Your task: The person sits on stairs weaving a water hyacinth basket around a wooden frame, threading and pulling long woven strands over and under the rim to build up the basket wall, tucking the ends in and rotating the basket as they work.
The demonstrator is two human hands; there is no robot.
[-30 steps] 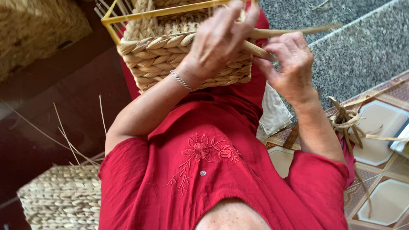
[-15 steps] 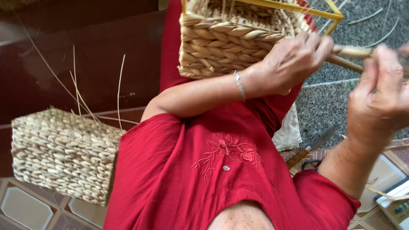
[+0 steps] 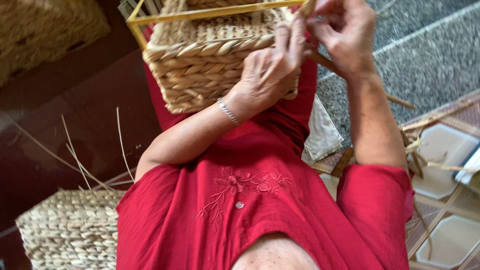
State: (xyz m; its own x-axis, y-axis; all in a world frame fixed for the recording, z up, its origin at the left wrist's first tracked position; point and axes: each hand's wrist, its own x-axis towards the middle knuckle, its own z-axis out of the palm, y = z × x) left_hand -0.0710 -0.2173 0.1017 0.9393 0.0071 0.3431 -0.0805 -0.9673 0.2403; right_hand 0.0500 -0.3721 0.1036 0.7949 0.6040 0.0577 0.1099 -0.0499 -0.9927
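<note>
**Both hands closed on a basket rim, with loose strands underfoot**

A half-woven basket (image 3: 210, 70) sat on the person's lap, tilted against the red dress (image 3: 250, 200), its open top framed by a yellow rod frame (image 3: 210, 12). The left hand (image 3: 272, 70) lay flat against the basket's near wall, close to its right corner, with the fingers curled up over the braided rim and closed on it. A silver bracelet (image 3: 228, 111) circled that wrist. The right hand (image 3: 345, 32) was just beside the same corner, fingers pinched shut on a flat straw strand (image 3: 350, 75) that ran down and away across the grey mat (image 3: 430, 65). Exactly how the strand met the rim could not be told, as the fingers hid it.

A finished woven basket (image 3: 70, 230) stood on the floor at the lower left, with thin stalks (image 3: 75, 155) sticking up beside it. A white cloth (image 3: 322, 135) lay by the right thigh, and more dry strands (image 3: 420, 155) rested on the patterned tiles (image 3: 445, 150).

The risks looked modest. The basket rested only on the lap and one hand, so a strong pull on the strand might have tipped it toward the floor. A dry strand under tension might have split or snapped at the pinch. The loose end trailing across the mat could have snagged on the strands lying there.
</note>
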